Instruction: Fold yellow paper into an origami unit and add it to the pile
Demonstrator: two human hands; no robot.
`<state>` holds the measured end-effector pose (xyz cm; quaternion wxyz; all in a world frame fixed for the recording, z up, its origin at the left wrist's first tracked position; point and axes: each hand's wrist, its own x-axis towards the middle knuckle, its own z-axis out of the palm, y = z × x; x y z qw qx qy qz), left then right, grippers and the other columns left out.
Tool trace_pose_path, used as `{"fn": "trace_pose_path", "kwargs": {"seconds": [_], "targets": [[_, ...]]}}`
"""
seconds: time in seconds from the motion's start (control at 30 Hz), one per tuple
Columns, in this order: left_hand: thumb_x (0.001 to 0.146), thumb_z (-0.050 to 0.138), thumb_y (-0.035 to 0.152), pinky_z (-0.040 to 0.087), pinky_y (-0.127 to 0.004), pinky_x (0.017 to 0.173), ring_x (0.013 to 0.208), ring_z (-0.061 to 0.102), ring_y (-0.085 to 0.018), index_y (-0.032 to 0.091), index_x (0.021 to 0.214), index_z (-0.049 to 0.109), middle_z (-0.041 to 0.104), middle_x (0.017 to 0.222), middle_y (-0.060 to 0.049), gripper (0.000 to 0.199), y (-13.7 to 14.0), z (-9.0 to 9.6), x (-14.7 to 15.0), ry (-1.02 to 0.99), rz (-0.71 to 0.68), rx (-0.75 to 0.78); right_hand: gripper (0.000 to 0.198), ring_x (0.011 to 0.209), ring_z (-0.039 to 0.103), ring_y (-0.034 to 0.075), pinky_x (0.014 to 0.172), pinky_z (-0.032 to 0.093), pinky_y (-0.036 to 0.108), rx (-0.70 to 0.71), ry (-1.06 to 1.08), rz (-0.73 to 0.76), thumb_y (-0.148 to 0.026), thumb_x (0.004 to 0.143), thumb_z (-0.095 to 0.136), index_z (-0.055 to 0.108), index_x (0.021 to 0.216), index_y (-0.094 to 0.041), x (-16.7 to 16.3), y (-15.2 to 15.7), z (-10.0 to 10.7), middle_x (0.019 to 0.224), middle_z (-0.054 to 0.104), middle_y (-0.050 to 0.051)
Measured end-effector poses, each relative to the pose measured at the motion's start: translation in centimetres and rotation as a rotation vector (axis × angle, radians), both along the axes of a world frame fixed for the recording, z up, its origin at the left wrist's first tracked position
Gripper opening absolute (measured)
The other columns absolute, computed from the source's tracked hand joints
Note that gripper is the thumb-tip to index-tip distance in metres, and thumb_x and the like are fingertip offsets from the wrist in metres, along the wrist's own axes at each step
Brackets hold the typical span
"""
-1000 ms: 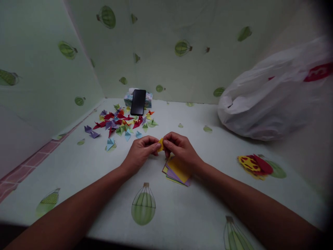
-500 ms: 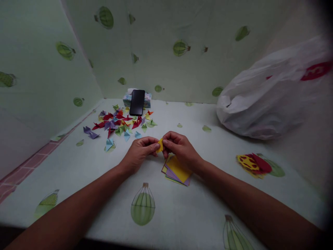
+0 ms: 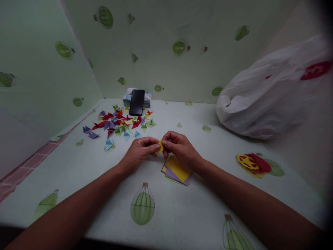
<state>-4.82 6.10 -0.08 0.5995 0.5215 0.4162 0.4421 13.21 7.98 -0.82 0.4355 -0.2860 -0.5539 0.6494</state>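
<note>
A small folded piece of yellow paper [image 3: 160, 146] is pinched between my two hands above the table. My left hand [image 3: 140, 151] grips its left side with thumb and forefinger. On the other side, the thumb and fingertips of my right hand [image 3: 179, 147] close on its edge; the fingers partly hide the paper. Under my right hand lies a loose stack of square paper sheets [image 3: 178, 171], yellow on top with purple and other colours showing at the edges. Many folded paper cranes [image 3: 119, 121] in red, purple, green, yellow and blue are spread at the back left.
A black phone [image 3: 137, 102] leans against a tissue box [image 3: 149, 100] behind the cranes. A white plastic bag [image 3: 260, 100] stands at the back right. Red and yellow paper cut-outs [image 3: 251, 164] lie on the right. Walls rise at the left and back of the table [image 3: 109, 208].
Both hands stay almost in place, still pinching the yellow paper. The paper's visible shape has shifted very slightly between the fingertips.
</note>
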Motion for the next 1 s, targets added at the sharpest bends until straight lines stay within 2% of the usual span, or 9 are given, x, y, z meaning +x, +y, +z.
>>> {"fn": "trace_pose_path", "kwargs": {"seconds": [0.53, 0.73, 1.0], "targets": [[0.073, 0.079, 0.033, 0.041, -0.023, 0.063, 0.064, 0.051, -0.01, 0.015, 0.082, 0.075, 0.066, 0.072, 0.0, 0.02, 0.03, -0.13, 0.06, -0.034, -0.032, -0.041, 0.019, 0.049, 0.059, 0.008, 0.053, 0.046, 0.02, 0.015, -0.01, 0.016, -0.032, 0.085, 0.071, 0.057, 0.084, -0.018, 0.08, -0.02, 0.24, 0.056, 0.063, -0.004], [0.072, 0.08, 0.033, 0.042, -0.023, 0.064, 0.064, 0.053, -0.009, 0.016, 0.082, 0.075, 0.066, 0.073, 0.0, 0.021, -0.01, -0.08, 0.07, -0.041, -0.003, -0.074, 0.021, 0.051, 0.06, 0.009, 0.053, 0.048, 0.022, 0.004, 0.013, 0.028, -0.035, 0.085, 0.071, 0.059, 0.085, -0.017, 0.19, 0.11, 0.3, 0.064, 0.063, -0.003], [0.071, 0.079, 0.034, 0.041, -0.024, 0.064, 0.064, 0.052, -0.01, 0.016, 0.082, 0.075, 0.066, 0.072, 0.0, 0.021, 0.02, -0.04, 0.04, -0.023, -0.02, -0.072, 0.02, 0.05, 0.06, 0.009, 0.053, 0.048, 0.022, 0.006, 0.001, 0.022, -0.033, 0.084, 0.072, 0.059, 0.084, -0.017, 0.27, 0.15, 0.24, 0.06, 0.062, -0.004]]}}
